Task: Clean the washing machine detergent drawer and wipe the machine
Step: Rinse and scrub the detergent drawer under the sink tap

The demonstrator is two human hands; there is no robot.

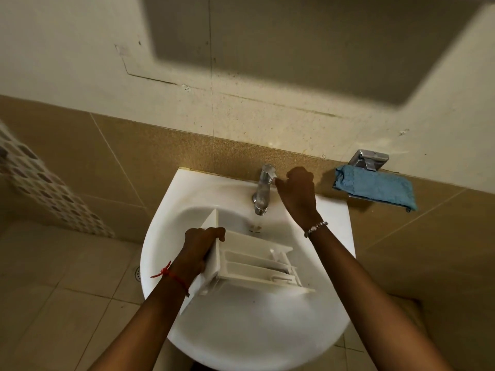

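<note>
A white detergent drawer (254,263) with several compartments lies tilted inside the white sink (241,330). My left hand (199,247) grips its front panel at the left side. My right hand (297,194) is up at the chrome tap (263,188), fingers curled by the tap's top, thumb touching it. A thin stream of water falls from the spout toward the drain, just behind the drawer. The washing machine is not in view.
A blue cloth (375,187) lies on a chrome wall shelf (369,159) to the right of the sink. Tan tiles cover the lower wall. A floor drain (137,273) sits on the tiled floor at left, near a patterned panel (45,188).
</note>
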